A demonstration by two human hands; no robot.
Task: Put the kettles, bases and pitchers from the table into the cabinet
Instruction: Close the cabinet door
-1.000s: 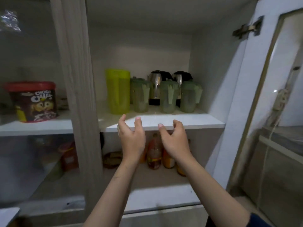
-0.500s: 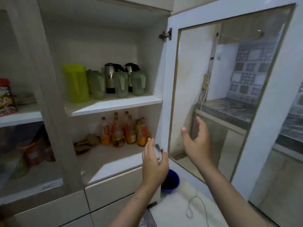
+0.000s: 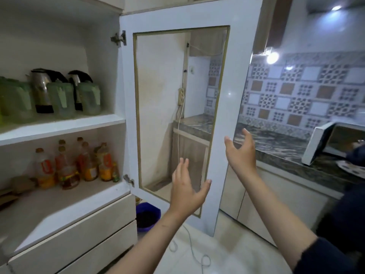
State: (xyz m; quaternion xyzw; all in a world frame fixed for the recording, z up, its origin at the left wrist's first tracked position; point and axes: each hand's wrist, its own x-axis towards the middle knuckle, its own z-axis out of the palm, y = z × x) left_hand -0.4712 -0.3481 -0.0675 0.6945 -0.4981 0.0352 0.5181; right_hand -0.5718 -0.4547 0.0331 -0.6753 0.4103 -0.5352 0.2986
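Both empty and spread wide, left hand [image 3: 186,191] before the glass and right hand [image 3: 240,153] at the cabinet door [image 3: 227,107] edge, seemingly to swing it shut.

White glass-paned cabinet door [image 3: 223,95] stands open. Patterned tile wall [image 3: 296,95] behind dark marble counter [image 3: 276,149]. White microwave [image 3: 331,143] on counter, door ajar. Bright lamp [image 3: 272,57] on wall. Pale tiled floor [image 3: 227,254], blue bowl [image 3: 147,216], white cord [image 3: 195,256] on it.
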